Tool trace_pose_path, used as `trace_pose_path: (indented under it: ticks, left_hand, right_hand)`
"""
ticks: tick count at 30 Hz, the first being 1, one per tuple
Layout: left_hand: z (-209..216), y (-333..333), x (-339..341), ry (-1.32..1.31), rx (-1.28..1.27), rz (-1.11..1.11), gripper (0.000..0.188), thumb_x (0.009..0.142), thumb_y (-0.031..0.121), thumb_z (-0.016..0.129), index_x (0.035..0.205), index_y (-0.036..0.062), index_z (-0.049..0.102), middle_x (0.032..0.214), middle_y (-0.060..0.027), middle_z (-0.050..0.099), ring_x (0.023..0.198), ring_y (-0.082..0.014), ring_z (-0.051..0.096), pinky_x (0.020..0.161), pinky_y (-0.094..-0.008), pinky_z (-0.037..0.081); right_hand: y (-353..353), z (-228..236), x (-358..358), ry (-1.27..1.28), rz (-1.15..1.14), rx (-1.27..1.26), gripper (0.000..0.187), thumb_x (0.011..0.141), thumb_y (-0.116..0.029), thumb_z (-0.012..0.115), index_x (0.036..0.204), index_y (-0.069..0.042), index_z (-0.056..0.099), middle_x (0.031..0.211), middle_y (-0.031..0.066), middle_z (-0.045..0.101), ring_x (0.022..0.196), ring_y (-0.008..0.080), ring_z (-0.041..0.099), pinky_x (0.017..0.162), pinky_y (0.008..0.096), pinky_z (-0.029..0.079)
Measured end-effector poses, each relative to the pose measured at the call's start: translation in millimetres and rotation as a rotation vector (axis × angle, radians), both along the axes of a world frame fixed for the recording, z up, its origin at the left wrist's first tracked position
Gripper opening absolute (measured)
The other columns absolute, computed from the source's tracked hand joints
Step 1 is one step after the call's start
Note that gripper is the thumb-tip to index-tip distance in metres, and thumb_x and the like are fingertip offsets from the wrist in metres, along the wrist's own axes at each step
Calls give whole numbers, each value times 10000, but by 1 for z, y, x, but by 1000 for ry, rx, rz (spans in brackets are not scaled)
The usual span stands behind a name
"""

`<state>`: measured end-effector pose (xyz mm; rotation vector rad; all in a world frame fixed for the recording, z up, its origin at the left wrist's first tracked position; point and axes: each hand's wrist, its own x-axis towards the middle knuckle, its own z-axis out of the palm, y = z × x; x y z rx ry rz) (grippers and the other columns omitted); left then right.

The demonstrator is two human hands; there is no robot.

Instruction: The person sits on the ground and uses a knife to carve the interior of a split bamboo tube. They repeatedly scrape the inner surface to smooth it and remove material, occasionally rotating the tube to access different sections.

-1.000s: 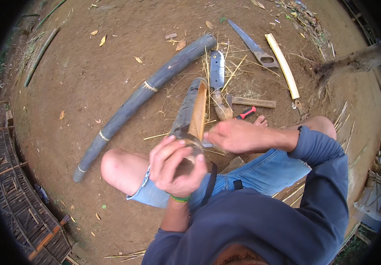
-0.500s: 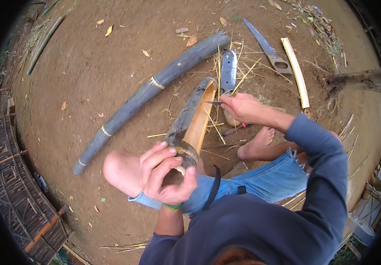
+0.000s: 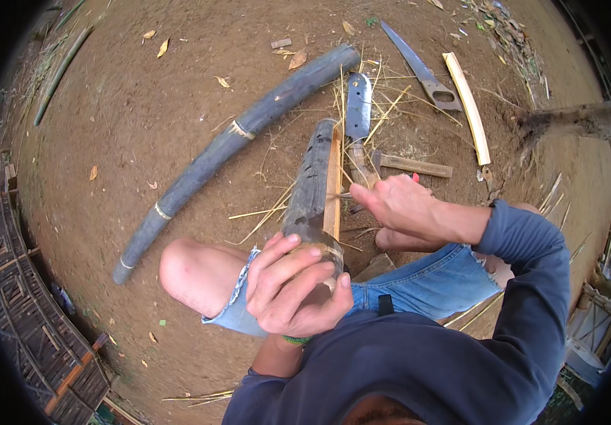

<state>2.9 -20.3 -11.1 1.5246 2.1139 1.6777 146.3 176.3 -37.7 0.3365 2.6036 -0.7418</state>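
A dark bamboo tube [image 3: 308, 185] with a pale cut-away side points away from me, its near end above my lap. The fingers of my left hand [image 3: 295, 287] wrap round that near end. On the tube's right, my right hand [image 3: 401, 203] is closed round a small knife [image 3: 341, 195], its handle hidden in the fist. The thin blade reaches the pale cut edge; whether it bites into the bamboo I cannot tell.
A long bamboo pole [image 3: 203, 164] lies to the left. Beyond my right hand are a broad-bladed chopping knife [image 3: 358, 106], a hammer [image 3: 417, 166], a handsaw [image 3: 419, 69], a split bamboo strip [image 3: 467, 106] and scattered thin slivers. A wooden post [image 3: 578, 120] stands far right.
The bamboo tube has rolled so its cut side faces more to the right, and its near end has shifted right with my left hand. My right hand has drawn the knife nearer to me.
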Motion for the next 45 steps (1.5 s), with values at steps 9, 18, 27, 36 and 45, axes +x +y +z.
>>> trace_pose_path:
  ticks: [9,18,27,36,45]
  left_hand:
    - [1,-3,3,13,-14,-20,207,604,159,851,784,126,754,926,-26,727,1032,-286,682,947,-475,569]
    - [2,-1,-9,45,-23,-48,223,650,180,841,806,89,712,941,-75,706,1032,-325,682,926,-493,568]
    - [5,14,-15,-46,32,93,246,671,91,821,890,35,725,977,-104,707,999,-309,687,916,-452,558]
    - [-2,13,-12,-149,63,166,269,694,62,798,931,0,686,1024,-148,668,1048,-331,650,986,-475,516]
    - [1,12,-17,-84,13,156,292,694,113,813,933,25,671,1009,-142,667,1013,-345,662,938,-480,555]
  right_hand:
    - [32,-105,-5,-72,-88,105,177,896,-61,578,1063,-10,554,780,217,695,760,415,723,635,503,580]
    - [68,-198,-14,-97,-133,202,166,928,-50,547,1086,-1,565,863,225,709,840,403,733,693,489,596]
    - [79,-243,-23,-25,-308,192,213,968,-168,583,1100,-2,559,848,225,710,804,413,724,677,501,592]
    - [-11,-90,-15,211,-377,-113,195,1012,-188,522,1065,-7,470,649,260,629,631,479,647,573,576,521]
    - [16,-143,-19,185,-389,-61,174,1001,-157,538,1016,-14,438,647,244,609,626,486,621,566,582,496]
